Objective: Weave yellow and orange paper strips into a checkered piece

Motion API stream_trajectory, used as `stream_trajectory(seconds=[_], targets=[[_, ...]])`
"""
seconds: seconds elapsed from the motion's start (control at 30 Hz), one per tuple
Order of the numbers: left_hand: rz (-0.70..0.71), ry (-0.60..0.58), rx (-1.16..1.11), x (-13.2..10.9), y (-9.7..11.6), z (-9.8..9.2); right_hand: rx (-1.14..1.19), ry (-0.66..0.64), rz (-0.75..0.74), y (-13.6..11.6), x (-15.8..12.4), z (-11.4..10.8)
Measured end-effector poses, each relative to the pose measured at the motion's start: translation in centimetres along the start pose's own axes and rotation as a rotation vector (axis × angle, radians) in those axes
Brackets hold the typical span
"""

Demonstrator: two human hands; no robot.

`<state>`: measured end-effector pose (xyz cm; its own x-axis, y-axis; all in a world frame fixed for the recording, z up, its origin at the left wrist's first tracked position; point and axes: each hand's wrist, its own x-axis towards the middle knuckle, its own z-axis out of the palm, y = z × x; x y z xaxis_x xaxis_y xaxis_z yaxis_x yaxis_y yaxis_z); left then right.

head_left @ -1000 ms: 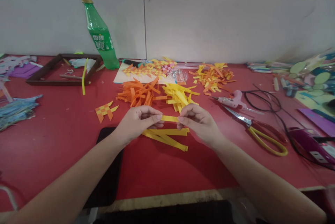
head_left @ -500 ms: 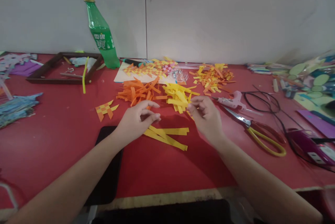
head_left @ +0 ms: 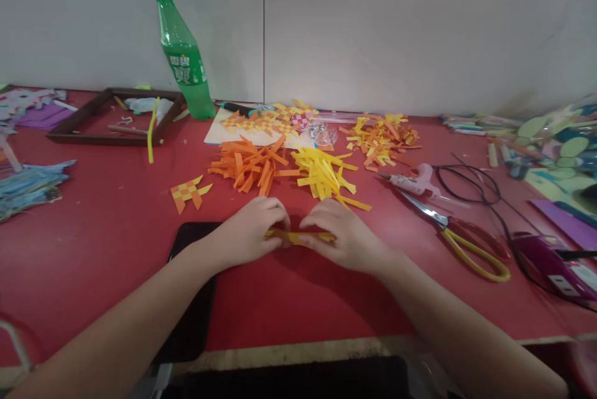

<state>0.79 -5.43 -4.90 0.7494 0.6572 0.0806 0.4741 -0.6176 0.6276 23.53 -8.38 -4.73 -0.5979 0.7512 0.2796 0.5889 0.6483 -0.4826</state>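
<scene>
Between my two hands are yellow paper strips [head_left: 295, 238], low over the red table. My left hand [head_left: 259, 228] is closed on their left end, thumb in front. The fingers and thumb of my right hand [head_left: 338, 234] close on the right end. How many strips they hold is hard to tell. Just beyond my hands lie a pile of orange paper strips [head_left: 249, 163] and a pile of yellow paper strips [head_left: 324, 175]. A woven orange and yellow paper fish [head_left: 189, 192] rests left of the orange pile.
A black tablet-like slab [head_left: 191, 299] lies under my left forearm. At the right are scissors [head_left: 459, 243], a pink glue gun [head_left: 417, 181] with a black cord, and a purple device [head_left: 553, 262]. A green bottle [head_left: 186, 69] and a dark frame [head_left: 102, 138] stand behind left.
Both hands have come down and closed on the yellow strips that lay on the table. My right hand has moved nearer from the yellow pile.
</scene>
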Motion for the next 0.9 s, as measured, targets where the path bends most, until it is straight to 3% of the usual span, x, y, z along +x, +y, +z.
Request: stream_trajectory(seconds=[0.13, 0.37, 0.53, 0.73, 0.9], targets=[[-0.03, 0.02, -0.022, 0.1, 0.0, 0.0, 0.086, -0.103, 0.026, -0.5, -0.1, 0.4], [-0.129, 0.086, -0.089, 0.1, 0.4, -1.2, 0.424, -0.009, 0.088, -0.6, -0.2, -0.4], [-0.269, 0.15, -0.434, -0.1, 0.7, -2.5, 0.657, -0.064, 0.212, -0.4, -0.3, -1.0], [-0.375, 0.186, -1.086, 0.0, 0.9, -2.3, 0.865, -0.095, 0.217, -0.2, -0.4, -1.1], [-0.437, 0.296, -0.965, 0.1, 0.9, -1.5, 0.993, -0.083, 0.274, -0.3, -0.4, -1.0]])
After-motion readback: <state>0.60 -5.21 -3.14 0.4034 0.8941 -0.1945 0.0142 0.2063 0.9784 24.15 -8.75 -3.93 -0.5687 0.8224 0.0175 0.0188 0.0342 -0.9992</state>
